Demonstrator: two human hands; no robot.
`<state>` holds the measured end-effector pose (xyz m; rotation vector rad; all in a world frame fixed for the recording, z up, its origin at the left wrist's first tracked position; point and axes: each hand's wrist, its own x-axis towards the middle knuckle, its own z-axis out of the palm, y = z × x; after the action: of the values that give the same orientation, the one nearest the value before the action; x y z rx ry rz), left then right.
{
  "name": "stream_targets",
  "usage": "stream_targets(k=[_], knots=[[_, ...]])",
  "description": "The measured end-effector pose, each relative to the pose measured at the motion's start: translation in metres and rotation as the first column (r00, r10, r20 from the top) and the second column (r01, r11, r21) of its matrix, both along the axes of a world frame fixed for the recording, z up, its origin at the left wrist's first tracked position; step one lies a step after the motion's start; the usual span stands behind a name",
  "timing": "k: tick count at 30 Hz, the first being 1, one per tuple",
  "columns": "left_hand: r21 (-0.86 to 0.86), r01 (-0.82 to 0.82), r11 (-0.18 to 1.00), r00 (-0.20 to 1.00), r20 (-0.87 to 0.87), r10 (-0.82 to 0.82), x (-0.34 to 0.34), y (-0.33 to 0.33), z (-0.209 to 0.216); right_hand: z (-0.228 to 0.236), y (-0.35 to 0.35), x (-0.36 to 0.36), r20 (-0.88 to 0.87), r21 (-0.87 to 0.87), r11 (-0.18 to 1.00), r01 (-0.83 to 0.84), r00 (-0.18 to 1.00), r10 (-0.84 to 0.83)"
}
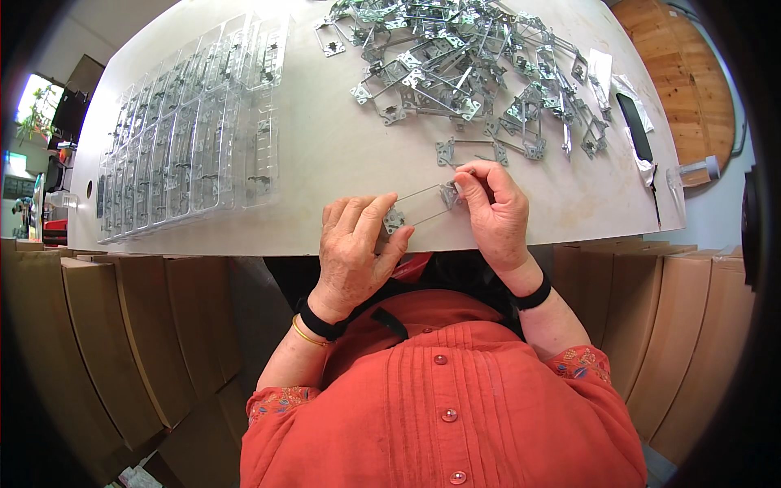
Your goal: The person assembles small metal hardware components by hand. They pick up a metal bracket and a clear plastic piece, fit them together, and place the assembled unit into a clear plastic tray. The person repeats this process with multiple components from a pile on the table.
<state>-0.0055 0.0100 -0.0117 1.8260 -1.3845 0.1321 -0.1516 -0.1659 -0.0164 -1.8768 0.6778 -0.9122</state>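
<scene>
Near the table's front edge I hold a metal bracket frame (394, 220), two small grey plates joined by two thin rods. My left hand (348, 248) is closed on its left plate, between thumb and fingers. At the right plate (448, 194), my right hand (498, 215) pinches with thumb and forefinger. A small dark tip shows by those fingertips, too small to name. Just beyond my right hand lies another similar bracket frame (446, 152). A big heap of such metal bracket frames (455, 61) covers the far middle and right of the table.
Clear plastic trays (187, 138) with metal parts in their compartments stand at the left. On the right lie a black phone-like slab (635, 126), white paper (599, 69), a thin dark tool (656, 199) and a clear tube (695, 171). Cardboard boxes (122, 342) line the floor.
</scene>
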Motion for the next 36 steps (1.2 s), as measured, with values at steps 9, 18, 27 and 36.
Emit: stream_targets(k=[9, 18, 27, 36], knots=[[0.001, 0.0, 1.0, 1.0, 0.002, 0.0, 0.0, 0.0, 0.001, -0.001, -0.001, 0.0, -0.009, -0.017, 1.0, -0.009, 1.0, 0.009], [0.008, -0.004, 1.0, 1.0, 0.006, 0.004, 0.0, 0.0, 0.001, 0.001, 0.0, 0.001, -0.007, -0.046, 0.999, -0.009, 1.0, 0.008], [0.004, -0.02, 1.0, 1.0, -0.023, 0.02, 0.0, 0.0, 0.0, -0.001, 0.0, -0.004, 0.086, 0.111, 0.994, 0.006, 0.996, -0.015], [-0.003, -0.028, 1.0, 0.999, -0.026, 0.028, 0.0, -0.001, -0.002, 0.007, 0.002, -0.015, -0.034, -0.022, 0.999, -0.035, 0.999, 0.034]])
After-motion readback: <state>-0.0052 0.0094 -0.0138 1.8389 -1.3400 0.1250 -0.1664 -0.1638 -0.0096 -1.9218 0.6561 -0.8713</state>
